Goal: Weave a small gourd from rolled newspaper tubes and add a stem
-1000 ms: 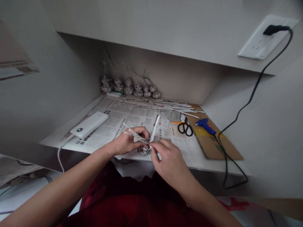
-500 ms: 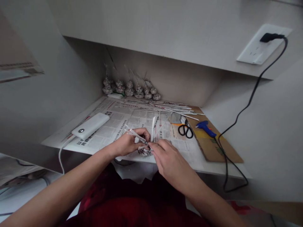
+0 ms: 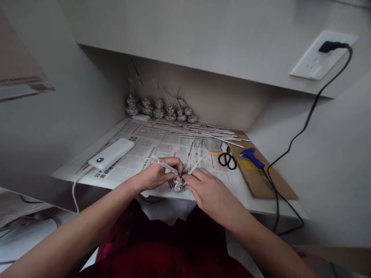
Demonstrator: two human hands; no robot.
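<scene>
A small rounded weave of rolled newspaper strips [image 3: 177,186] is between my two hands, just above the table's front edge. My left hand [image 3: 158,173] is closed on its left side, thumb and fingers pinching near the top. From the right, my right hand [image 3: 203,187] pinches a paper strip [image 3: 194,166] where it meets the weave; the strip's free end slants up to the right. Another pale strip [image 3: 165,165] sticks out to the upper left over my left hand. My fingertips hide much of the weave's top.
Newspaper [image 3: 174,144] covers the table. Several woven gourds [image 3: 170,114] line the back wall, with loose paper strips [image 3: 199,131] before them. On the right are scissors [image 3: 227,160] and a blue glue gun [image 3: 252,156] on cardboard [image 3: 269,183]. A white power bank [image 3: 111,154] lies left.
The strip that stood upright between my hands now leans right. A short strip end near my left thumb is no longer visible. My hands have barely shifted.
</scene>
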